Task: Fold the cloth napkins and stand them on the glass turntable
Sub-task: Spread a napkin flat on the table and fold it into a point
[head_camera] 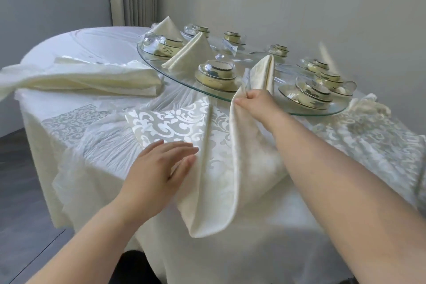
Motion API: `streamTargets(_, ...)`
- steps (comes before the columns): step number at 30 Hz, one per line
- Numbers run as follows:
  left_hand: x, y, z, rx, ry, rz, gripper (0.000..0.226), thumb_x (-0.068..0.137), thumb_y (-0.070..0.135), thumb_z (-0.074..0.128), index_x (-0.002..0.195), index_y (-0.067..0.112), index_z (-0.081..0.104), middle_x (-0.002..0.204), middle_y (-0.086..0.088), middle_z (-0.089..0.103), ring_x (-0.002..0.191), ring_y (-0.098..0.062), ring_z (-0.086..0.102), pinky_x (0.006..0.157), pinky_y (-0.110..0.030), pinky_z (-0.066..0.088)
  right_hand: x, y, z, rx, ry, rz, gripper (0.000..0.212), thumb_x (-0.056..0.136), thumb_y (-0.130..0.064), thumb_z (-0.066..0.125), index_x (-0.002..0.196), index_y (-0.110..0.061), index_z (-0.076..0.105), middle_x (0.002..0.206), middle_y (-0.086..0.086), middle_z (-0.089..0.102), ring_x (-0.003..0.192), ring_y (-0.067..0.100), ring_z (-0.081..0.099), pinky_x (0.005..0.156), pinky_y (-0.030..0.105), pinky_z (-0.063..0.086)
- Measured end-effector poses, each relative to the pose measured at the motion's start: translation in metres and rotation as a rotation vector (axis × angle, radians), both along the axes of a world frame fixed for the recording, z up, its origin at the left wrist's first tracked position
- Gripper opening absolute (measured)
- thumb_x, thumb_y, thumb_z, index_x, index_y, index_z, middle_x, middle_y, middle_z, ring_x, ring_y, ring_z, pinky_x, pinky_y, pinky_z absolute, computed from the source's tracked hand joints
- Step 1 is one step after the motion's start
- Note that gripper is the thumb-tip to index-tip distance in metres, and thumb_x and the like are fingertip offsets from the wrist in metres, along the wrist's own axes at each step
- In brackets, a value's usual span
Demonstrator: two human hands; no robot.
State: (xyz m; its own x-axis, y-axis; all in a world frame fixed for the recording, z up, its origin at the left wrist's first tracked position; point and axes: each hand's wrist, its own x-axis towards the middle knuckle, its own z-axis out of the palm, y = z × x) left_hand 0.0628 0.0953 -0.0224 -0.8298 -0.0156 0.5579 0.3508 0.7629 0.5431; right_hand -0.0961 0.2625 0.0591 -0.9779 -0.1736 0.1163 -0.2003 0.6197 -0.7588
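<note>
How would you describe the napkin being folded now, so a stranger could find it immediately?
Start at the glass turntable, then look to its near edge. The napkin drapes over the table's front there, pinched by the right hand and pressed by the left hand. Unlike the standing cones, it lies unfinished.

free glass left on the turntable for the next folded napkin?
Likeliest gap: the near rim of the glass turntable, between the wrapped bowl stack and the plate set, but the right hand lifts the napkin just in front of it. A thinner strip lies behind the nearer standing napkin. The right and far rim are crowded with dish sets.
</note>
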Motion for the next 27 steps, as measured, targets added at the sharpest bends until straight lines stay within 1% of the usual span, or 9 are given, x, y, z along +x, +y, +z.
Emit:
streamTargets(2,-0.008,0.0,-0.003,-0.011,-0.097,0.019,0.087,0.074,0.078,0.002,0.117,0.03,0.062,0.115,0.029,0.045,0.12,0.007,0.027,0.102,-0.013,0.015,-0.015,-0.02,-0.01,0.069,-0.031,-0.023,0.02,0.088,-0.015,0.054,0.069,-0.01,0.057,0.063,0.003,0.036,0.059,0.012,0.035,0.052,0.024,0.026)
streamTargets(5,-0.011,0.0,-0.007,-0.099,-0.174,0.033,0.106,0.058,0.081,-0.022,0.13,0.041,0.045,0.129,0.032,0.041,0.126,0.008,0.005,0.098,-0.006,0.002,-0.034,-0.04,-0.023,0.153,-0.044,-0.06,0.045,0.091,-0.02,0.049,0.052,-0.018,0.026,0.055,-0.001,0.023,0.05,0.015,0.023,0.048,0.028,0.018)
streamTargets(9,-0.011,0.0,-0.004,-0.175,-0.253,0.044,0.121,0.042,0.077,-0.04,0.135,0.046,0.031,0.137,0.035,0.03,0.131,0.013,0.009,0.097,-0.005,-0.008,-0.047,-0.053,-0.038,0.29,-0.034,-0.152,0.051,0.092,-0.034,0.045,0.049,-0.018,0.024,0.05,-0.001,0.024,0.047,0.018,0.025,0.046,0.028,0.021)
streamTargets(12,-0.01,-0.001,-0.003,-0.173,-0.238,0.023,0.109,0.055,0.081,-0.027,0.132,0.042,0.041,0.133,0.032,0.038,0.13,0.012,0.024,0.102,-0.01,-0.002,-0.056,-0.058,-0.043,0.353,-0.013,-0.198,0.048,0.091,-0.033,0.046,0.05,-0.017,0.029,0.051,-0.001,0.033,0.052,0.021,0.035,0.046,0.026,0.024)
streamTargets(15,-0.012,-0.001,-0.003,-0.209,-0.264,-0.007,0.072,0.084,0.071,0.011,0.107,0.031,0.066,0.107,0.019,0.065,0.106,-0.003,0.06,0.094,-0.022,0.024,-0.065,-0.064,-0.044,0.443,0.022,-0.208,0.047,0.092,-0.03,0.046,0.05,-0.014,0.032,0.054,-0.001,0.035,0.06,0.025,0.039,0.048,0.026,0.026)
streamTargets(19,-0.015,0.001,-0.012,-0.261,-0.15,0.028,0.061,0.076,0.069,0.032,0.104,0.029,0.068,0.102,0.017,0.067,0.1,-0.006,0.064,0.091,-0.027,0.029,-0.064,-0.069,-0.046,0.581,0.074,-0.191,0.036,0.092,-0.029,0.044,0.059,-0.015,0.039,0.07,0.002,0.048,0.085,0.029,0.05,0.069,0.025,0.032)
streamTargets(21,-0.015,0.001,-0.012,-0.273,-0.134,0.034,0.062,0.072,0.068,0.036,0.106,0.027,0.067,0.102,0.016,0.067,0.099,-0.007,0.064,0.091,-0.028,0.029,-0.06,-0.067,-0.045,0.63,0.091,-0.145,0.02,0.093,-0.032,0.044,0.081,-0.019,0.053,0.1,0.007,0.06,0.104,0.028,0.053,0.077,0.028,0.036)
streamTargets(23,-0.015,0.001,-0.011,-0.288,-0.131,0.041,0.063,0.07,0.067,0.038,0.108,0.026,0.066,0.102,0.016,0.067,0.099,-0.008,0.064,0.091,-0.028,0.029,-0.055,-0.064,-0.042,0.655,0.104,-0.125,0.029,0.094,-0.034,0.044,0.116,-0.017,0.054,0.124,0.005,0.055,0.117,0.026,0.048,0.089,0.031,0.037)
streamTargets(27,-0.015,0.001,-0.012,-0.326,-0.113,0.039,0.061,0.07,0.067,0.038,0.111,0.029,0.064,0.103,0.015,0.066,0.099,-0.01,0.064,0.09,-0.029,0.029,-0.028,-0.055,-0.029,0.568,0.263,-0.069,0.038,0.094,-0.028,0.043,0.13,-0.014,0.045,0.134,0.005,0.047,0.124,0.024,0.041,0.1,0.033,0.032)
